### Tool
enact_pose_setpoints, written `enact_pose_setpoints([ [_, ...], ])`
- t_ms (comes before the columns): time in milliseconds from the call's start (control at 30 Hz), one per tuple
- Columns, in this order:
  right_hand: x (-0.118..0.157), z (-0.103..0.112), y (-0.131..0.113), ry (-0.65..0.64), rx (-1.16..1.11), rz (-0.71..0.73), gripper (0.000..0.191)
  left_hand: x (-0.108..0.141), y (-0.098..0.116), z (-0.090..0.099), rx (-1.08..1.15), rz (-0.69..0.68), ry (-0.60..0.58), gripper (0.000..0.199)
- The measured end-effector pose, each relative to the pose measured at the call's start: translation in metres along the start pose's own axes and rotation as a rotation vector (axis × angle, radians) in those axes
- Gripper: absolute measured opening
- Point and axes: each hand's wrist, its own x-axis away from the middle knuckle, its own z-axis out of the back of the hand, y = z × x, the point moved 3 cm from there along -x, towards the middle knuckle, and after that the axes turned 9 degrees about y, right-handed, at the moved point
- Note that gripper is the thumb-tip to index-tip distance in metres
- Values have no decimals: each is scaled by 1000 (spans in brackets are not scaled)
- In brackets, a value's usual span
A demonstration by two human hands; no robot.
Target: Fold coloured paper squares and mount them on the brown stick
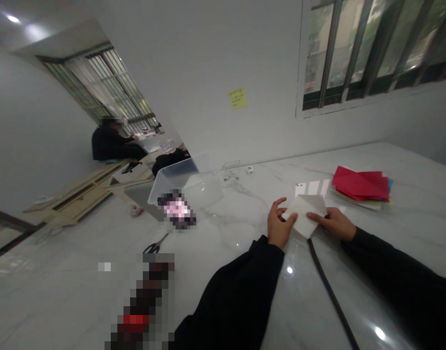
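Note:
A folded sheet of white paper sits between my hands, just above the white marble tabletop. My left hand pinches its near left corner with the fingers and thumb. From the right side, my right hand grips the opposite edge, its fingers lying on top. A black cable runs across the marble just under the paper. Beyond my right hand lies a stack of red and other coloured paper sheets.
Black-handled scissors and a transparent plastic box stand left of my hands, beside two pixelated objects. A seated person works at a far table. A barred window is on the wall.

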Motion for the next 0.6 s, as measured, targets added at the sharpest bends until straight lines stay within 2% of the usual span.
enact_pose_setpoints([
  [133,3,-1,0,76,43,-32,54,-1,-4,-1,65,42,-62,69],
  [333,7,-4,-7,-36,-26,10,50,-3,-6,0,72,86,-24,70],
  [533,8,-2,-3,63,37,-34,49,-5,-7,-3,168,175,-77,65],
  [600,9,-4,-2,35,25,-38,51,-5,-9,-4,173,165,-87,61],
])
